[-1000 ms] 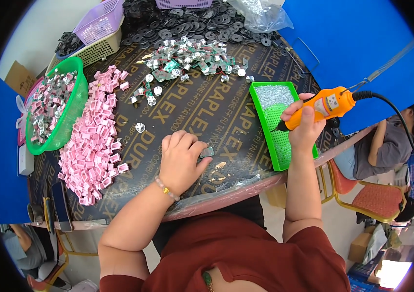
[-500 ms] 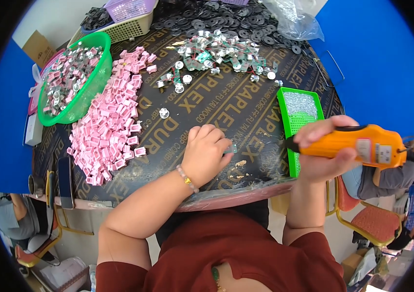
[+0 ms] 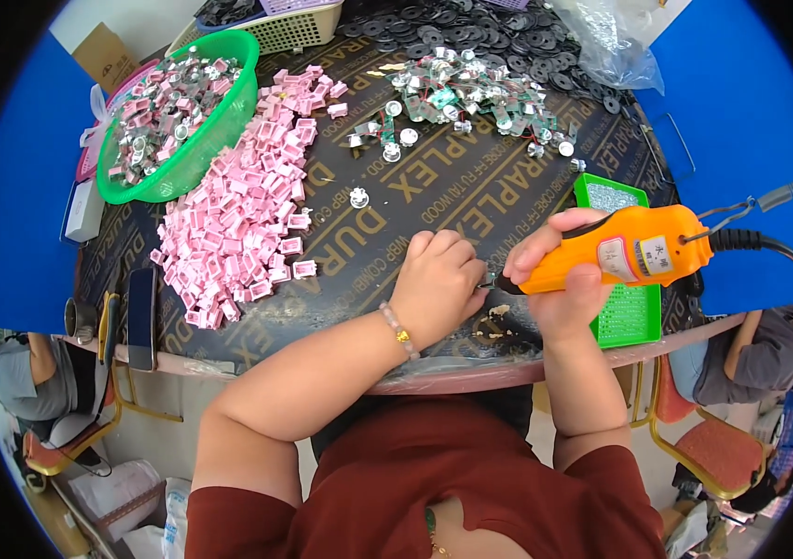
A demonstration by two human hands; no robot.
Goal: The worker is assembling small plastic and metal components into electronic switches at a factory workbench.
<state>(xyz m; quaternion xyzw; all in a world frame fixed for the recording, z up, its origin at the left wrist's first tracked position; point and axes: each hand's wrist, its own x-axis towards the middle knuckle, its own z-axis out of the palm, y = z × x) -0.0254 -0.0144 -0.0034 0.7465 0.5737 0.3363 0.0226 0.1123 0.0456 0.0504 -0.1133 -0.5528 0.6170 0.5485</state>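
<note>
My right hand (image 3: 560, 279) is wrapped round an orange electric screwdriver (image 3: 634, 252) with a black nose and a cable at its back end. Its nose points left, close to the fingertips of my left hand (image 3: 438, 284). Those fingers are pinched on a small greenish clear part (image 3: 487, 279), mostly hidden by the hand; whether the driver's bit touches it I cannot tell. Beyond the left hand lies one loose small round clear-and-silver piece (image 3: 359, 197). Behind the driver sits a green tray (image 3: 653, 317) with small silver screws (image 3: 613, 196) at its far end.
Pink plastic housings (image 3: 238, 224) are heaped at the left, beside a green basket (image 3: 249, 84) of assembled pieces. Small wired circuit boards (image 3: 471, 93) lie at the back, with black discs (image 3: 452, 26) behind. A phone (image 3: 142, 317) lies near the left edge.
My right hand has brought the screwdriver left, from over the green tray to beside the left hand's fingertips. The whole view has shifted a little; the left hand keeps its pinch.
</note>
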